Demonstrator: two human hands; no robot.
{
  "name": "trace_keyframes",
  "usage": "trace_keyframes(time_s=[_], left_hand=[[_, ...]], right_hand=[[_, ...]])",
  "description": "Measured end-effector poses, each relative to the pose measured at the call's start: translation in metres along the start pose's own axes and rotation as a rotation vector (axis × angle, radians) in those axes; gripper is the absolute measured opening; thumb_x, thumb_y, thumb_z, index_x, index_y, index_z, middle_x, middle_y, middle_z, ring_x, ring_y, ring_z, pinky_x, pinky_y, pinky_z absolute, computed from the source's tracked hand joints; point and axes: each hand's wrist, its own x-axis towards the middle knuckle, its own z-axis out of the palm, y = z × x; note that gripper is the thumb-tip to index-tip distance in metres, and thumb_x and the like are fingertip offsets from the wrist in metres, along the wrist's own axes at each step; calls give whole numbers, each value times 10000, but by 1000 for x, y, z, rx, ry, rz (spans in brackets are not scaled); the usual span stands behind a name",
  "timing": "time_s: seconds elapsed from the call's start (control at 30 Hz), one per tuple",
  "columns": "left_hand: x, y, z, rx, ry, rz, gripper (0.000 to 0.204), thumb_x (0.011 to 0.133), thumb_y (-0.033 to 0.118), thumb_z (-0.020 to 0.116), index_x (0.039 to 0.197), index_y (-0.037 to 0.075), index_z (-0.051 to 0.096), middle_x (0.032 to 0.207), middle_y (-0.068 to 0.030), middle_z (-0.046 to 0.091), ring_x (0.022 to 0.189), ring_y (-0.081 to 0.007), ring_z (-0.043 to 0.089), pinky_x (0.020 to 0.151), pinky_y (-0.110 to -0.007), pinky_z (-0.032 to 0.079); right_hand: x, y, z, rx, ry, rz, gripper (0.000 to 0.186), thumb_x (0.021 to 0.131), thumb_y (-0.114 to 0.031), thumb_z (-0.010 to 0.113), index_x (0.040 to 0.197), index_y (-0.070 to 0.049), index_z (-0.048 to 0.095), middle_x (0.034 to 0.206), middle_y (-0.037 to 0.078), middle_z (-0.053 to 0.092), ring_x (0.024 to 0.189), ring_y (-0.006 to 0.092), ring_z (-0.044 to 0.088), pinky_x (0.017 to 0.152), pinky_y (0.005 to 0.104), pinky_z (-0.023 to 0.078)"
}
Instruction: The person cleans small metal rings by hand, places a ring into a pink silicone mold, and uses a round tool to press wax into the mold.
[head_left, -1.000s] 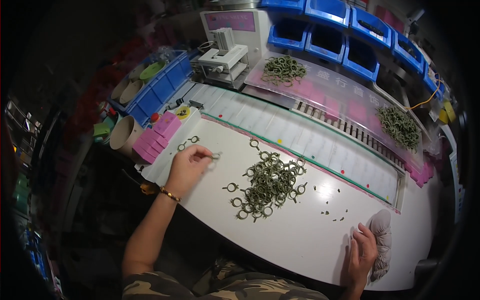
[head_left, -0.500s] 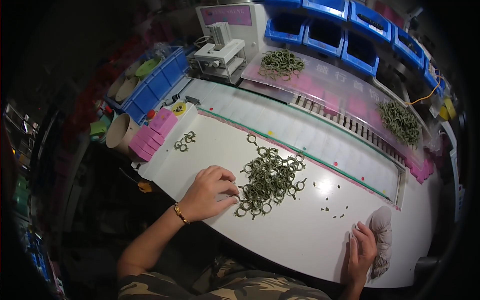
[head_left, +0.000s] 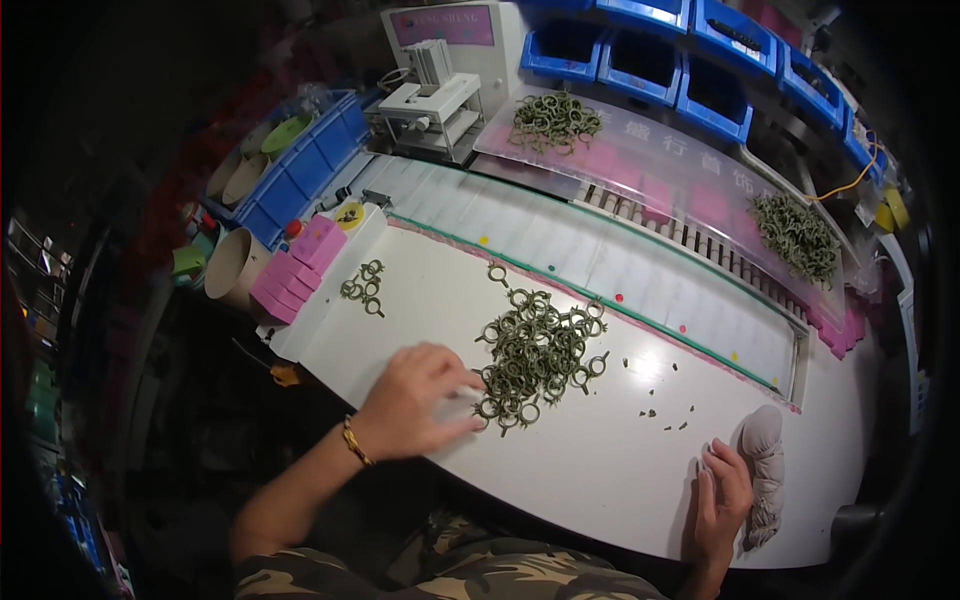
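A heap of olive-green ring-shaped metal pieces (head_left: 540, 350) with short stems lies on the white table. My left hand (head_left: 410, 400) is at the heap's left edge, thumb and fingers apart, fingertips by the nearest rings and slightly blurred. No ring shows clearly in its grasp. Farther left, several similar rings (head_left: 368, 285) form a small loose group. On the right, my right hand (head_left: 724, 495) rests on the table with its fingers loosely bent and a little apart, holding nothing visible. Beside it lies a grey bunched cloth roll (head_left: 764, 475).
Tiny dark bits (head_left: 652, 412) are scattered right of the heap. Behind the table edge runs a pale conveyor belt (head_left: 590, 265). A clear shelf (head_left: 670, 150) carries two more ring heaps below blue bins (head_left: 640, 70). Pink blocks (head_left: 285, 285) and a blue crate (head_left: 300, 175) stand left.
Another ring now lies at the near side of the small left group. My left hand's fingers have spread wider at the heap. The belt's coloured dots have shifted left; my right hand stays put.
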Motion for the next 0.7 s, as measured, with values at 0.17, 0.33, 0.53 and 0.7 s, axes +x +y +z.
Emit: trace_keyframes(time_s=[0.17, 0.33, 0.53, 0.7], left_hand=[[-14, 1, 13, 8, -14, 4, 234, 763, 204, 807, 951, 130, 690, 934, -39, 593, 898, -258, 593, 833, -389, 460], [-12, -13, 3, 122, -20, 124, 192, 771, 141, 749, 940, 104, 665, 927, -45, 595, 911, -245, 604, 812, -368, 496], [-9, -17, -3, 198, 1, 144, 184, 763, 108, 727, 932, 89, 656, 989, -62, 601, 959, -247, 608, 805, -362, 507], [-6, -18, -2, 176, 13, 154, 181, 746, 89, 733, 896, 74, 633, 991, -71, 609, 942, -257, 617, 800, -365, 508]], right_hand=[[3, -3, 0, -10, -11, -25, 227, 849, 72, 630, 1066, 47, 691, 1196, 215, 650, 1122, 341, 636, 987, 394, 494], [0, 0, 1, -9, -6, -26, 226, 852, 69, 632, 1068, 48, 691, 1196, 214, 650, 1121, 339, 638, 986, 391, 495], [1, -3, 1, 5, -6, -7, 223, 870, 48, 618, 1078, 46, 699, 1213, 207, 652, 1142, 324, 637, 1002, 392, 485], [2, -1, 2, -12, 2, -42, 228, 851, 76, 632, 1068, 44, 693, 1198, 214, 651, 1086, 333, 650, 965, 386, 509]])
